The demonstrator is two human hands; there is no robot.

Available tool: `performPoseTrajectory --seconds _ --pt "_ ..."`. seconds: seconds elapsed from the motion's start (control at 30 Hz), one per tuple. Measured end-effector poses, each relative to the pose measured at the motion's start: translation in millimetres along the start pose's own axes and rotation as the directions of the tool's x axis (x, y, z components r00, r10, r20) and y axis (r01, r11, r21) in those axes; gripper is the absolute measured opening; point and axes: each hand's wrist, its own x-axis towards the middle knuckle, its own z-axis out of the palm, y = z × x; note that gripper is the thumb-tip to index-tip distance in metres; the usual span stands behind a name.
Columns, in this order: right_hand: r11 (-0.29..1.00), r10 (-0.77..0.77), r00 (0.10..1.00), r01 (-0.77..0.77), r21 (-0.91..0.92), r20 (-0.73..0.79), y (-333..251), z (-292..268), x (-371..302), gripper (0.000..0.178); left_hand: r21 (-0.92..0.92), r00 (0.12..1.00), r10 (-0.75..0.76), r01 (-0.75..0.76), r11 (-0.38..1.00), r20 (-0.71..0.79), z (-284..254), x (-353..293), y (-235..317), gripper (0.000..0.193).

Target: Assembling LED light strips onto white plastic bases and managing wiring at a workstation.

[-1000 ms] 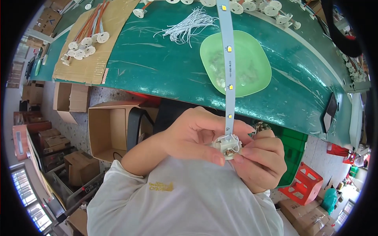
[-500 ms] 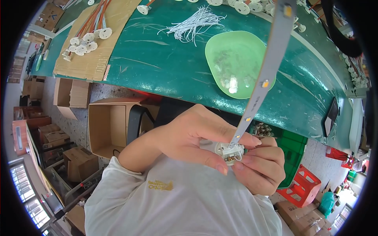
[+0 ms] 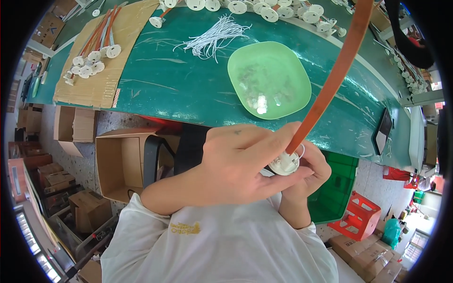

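A round white lamp base (image 3: 285, 165) is held in front of my shirt, between my two hands. From it rises a long LED strip (image 3: 325, 92), its orange-brown back showing. A thin white wire (image 3: 302, 149) loops out at the base's right edge. My left hand (image 3: 243, 162) is closed on the base, fingers behind the strip's foot and thumb stretched along the near rim. Curled against the right side of the base and the wire is my right hand (image 3: 314, 167); its fingertips are partly covered by my left thumb.
A green plastic tray (image 3: 283, 61) with small clear pieces lies on the green table (image 3: 174, 96). Behind it is a bundle of white wires (image 3: 217, 37). Several finished-looking strips with white bases (image 3: 94, 56) rest on cardboard (image 3: 89, 89). A green crate (image 3: 335, 188) stands below the table, right.
The lamp base and strip have been turned over: the LED side faced me before, now the orange-brown back does. My left hand has shifted over the base. The view has moved slightly right.
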Motion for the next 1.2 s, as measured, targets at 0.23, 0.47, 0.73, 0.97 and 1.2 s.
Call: performPoseTrajectory --seconds 0.23,0.47,0.73,0.97,1.2 --pt "0.907 0.301 0.953 -0.282 0.314 -0.015 -30.3 -2.1 41.5 0.023 0.209 0.969 -0.068 0.018 0.978 0.236 -7.2 -1.4 3.8 0.045" --pt "0.895 0.271 0.946 -0.316 0.315 0.177 -30.8 -7.5 48.0 0.018 0.076 0.992 0.01 -0.02 0.997 0.122 -6.4 -7.5 -6.4 0.049" --pt "0.774 0.242 0.915 -0.383 0.505 0.323 -14.0 -14.2 48.3 0.02 -0.137 0.954 -0.117 0.159 0.978 0.277 -10.5 -5.8 -1.2 0.052" --pt "0.849 0.161 0.949 -0.273 0.452 0.27 -7.8 -15.4 48.7 0.018 -0.11 0.968 -0.067 0.097 0.989 0.244 -7.4 -4.0 -2.6 0.05" --pt "0.85 0.222 0.934 -0.326 0.412 0.281 -15.2 -17.1 47.7 0.015 -0.113 0.958 -0.081 0.115 0.987 0.273 -9.4 -4.9 -1.9 0.05"
